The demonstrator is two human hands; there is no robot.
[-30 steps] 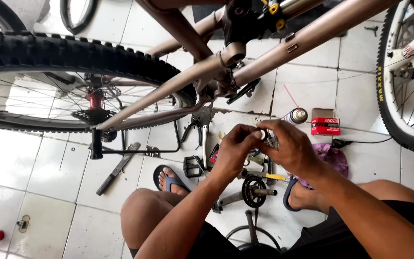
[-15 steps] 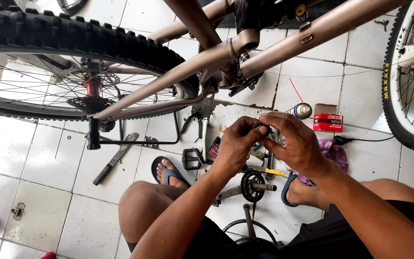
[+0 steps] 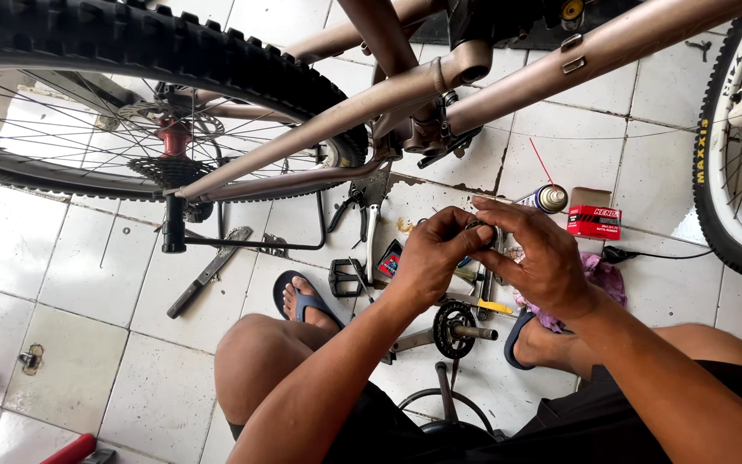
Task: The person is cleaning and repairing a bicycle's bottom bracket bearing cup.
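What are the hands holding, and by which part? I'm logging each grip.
Both the left hand and right hand pinch a small dark round part by its rim; its kind cannot be told.

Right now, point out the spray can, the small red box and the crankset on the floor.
spray can (image 3: 548, 198), head view, on its top end by the red straw.
small red box (image 3: 594, 222), head view, on its red top face.
crankset (image 3: 454, 330), head view, on the chainring.
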